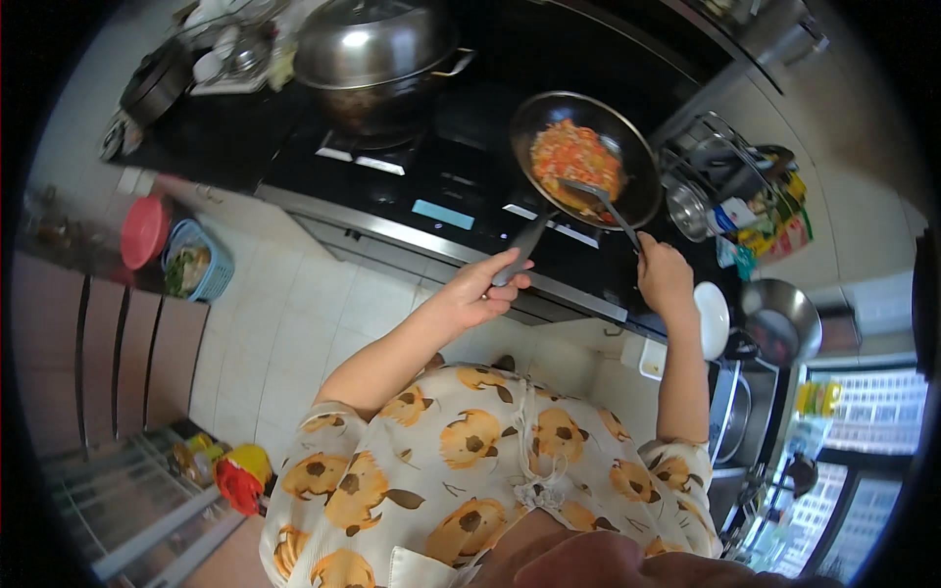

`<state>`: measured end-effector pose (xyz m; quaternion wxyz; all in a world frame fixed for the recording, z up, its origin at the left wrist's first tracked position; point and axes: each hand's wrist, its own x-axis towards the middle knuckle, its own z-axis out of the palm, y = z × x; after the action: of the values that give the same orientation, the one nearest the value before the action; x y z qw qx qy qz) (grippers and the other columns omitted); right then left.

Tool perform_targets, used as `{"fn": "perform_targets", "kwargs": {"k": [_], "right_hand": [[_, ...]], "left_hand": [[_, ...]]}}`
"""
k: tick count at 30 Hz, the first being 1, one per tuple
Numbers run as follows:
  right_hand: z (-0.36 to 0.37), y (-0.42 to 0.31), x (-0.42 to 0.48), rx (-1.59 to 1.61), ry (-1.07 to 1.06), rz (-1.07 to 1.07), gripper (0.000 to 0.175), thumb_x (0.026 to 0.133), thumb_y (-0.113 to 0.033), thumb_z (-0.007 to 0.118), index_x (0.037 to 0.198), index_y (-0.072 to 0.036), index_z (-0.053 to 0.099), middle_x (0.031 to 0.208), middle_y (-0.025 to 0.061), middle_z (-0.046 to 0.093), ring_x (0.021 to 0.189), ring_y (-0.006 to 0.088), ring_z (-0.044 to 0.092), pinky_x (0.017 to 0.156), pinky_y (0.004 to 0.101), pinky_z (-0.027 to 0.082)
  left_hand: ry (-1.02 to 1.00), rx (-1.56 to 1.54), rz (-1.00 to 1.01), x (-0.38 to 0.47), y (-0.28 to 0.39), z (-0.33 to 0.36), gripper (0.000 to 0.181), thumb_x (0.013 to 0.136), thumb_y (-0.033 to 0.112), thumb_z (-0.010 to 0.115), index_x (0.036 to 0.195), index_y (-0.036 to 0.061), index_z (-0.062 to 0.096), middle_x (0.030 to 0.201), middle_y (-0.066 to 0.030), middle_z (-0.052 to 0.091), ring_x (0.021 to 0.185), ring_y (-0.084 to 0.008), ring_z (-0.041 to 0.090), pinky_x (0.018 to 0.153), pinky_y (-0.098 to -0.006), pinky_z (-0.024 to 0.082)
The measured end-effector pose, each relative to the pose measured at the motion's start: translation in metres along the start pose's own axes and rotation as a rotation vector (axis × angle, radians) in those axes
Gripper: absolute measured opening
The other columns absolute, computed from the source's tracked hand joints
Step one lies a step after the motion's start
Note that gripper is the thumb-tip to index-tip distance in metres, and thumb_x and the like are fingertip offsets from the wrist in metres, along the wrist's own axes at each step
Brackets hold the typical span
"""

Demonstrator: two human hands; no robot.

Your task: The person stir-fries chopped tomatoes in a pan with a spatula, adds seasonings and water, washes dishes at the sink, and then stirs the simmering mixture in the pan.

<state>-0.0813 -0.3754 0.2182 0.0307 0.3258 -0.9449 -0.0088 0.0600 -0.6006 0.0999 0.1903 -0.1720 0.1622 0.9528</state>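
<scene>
My left hand grips the dark handle of a frying pan on the right side of the stove. In the pan lies a heap of chopped orange-red food, with some yellowish bits near its lower edge. My right hand is closed around the handle of a spatula. The spatula's blade rests in the food, at the near side of the pan. The burner under the pan is mostly hidden by it.
A large lidded wok stands on the left burner. Right of the pan are a metal pot, seasoning packets, a white plate and a steel bowl. The sink is farther right. Baskets sit at the left.
</scene>
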Motion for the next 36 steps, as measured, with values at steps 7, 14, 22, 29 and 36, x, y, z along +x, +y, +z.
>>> {"fn": "perform_targets", "kwargs": {"k": [7,14,22,29,36], "right_hand": [[-0.068,0.005,-0.023,-0.107,-0.217,-0.065,0.020,0.081,-0.008,0.052,0.098,-0.004,0.062,0.083,0.0203,0.063,0.085,0.0359,0.063,0.075,0.0458,0.050],[0.019,0.016,0.055,-0.098,-0.068,-0.050,0.017,0.082,-0.005,0.050,0.095,-0.002,0.061,0.089,0.0222,0.064,0.087,0.0380,0.063,0.073,0.0471,0.051],[-0.086,0.061,0.010,-0.167,-0.094,-0.096,0.019,0.076,-0.009,0.060,0.094,-0.007,0.068,0.090,0.0188,0.064,0.088,0.0375,0.061,0.076,0.0457,0.048],[-0.028,0.047,0.049,-0.203,-0.057,-0.163,0.017,0.083,-0.013,0.056,0.096,-0.008,0.067,0.093,0.0191,0.064,0.090,0.0366,0.061,0.076,0.0455,0.049],[-0.043,0.083,0.051,-0.016,0.024,-0.137,0.018,0.086,-0.011,0.052,0.097,-0.003,0.064,0.089,0.0225,0.063,0.088,0.0408,0.060,0.075,0.0471,0.046]], "left_hand": [[-0.015,-0.039,-0.071,0.000,-0.016,0.005,0.033,0.094,0.031,0.052,0.115,0.0056,0.049,0.074,-0.0016,0.051,0.041,-0.0032,0.032,0.035,-0.0174,0.023],[-0.013,0.019,-0.052,0.000,-0.017,0.016,0.033,0.093,0.031,0.053,0.114,0.0069,0.048,0.064,0.0018,0.040,0.042,-0.0039,0.030,0.035,-0.0185,0.021],[0.067,0.070,-0.019,0.000,-0.022,0.009,0.035,0.093,0.036,0.053,0.113,0.0075,0.052,0.069,0.0013,0.047,0.044,-0.0020,0.030,0.035,-0.0151,0.022],[0.160,0.074,0.119,-0.002,-0.025,0.015,0.020,0.093,0.026,0.054,0.105,0.0103,0.050,0.073,-0.0031,0.051,0.046,-0.0050,0.032,0.039,-0.0198,0.024],[0.235,0.203,0.204,-0.005,-0.022,0.013,0.023,0.092,0.023,0.055,0.110,0.0104,0.048,0.083,-0.0054,0.059,0.049,-0.0071,0.043,0.039,-0.0193,0.032]]}}
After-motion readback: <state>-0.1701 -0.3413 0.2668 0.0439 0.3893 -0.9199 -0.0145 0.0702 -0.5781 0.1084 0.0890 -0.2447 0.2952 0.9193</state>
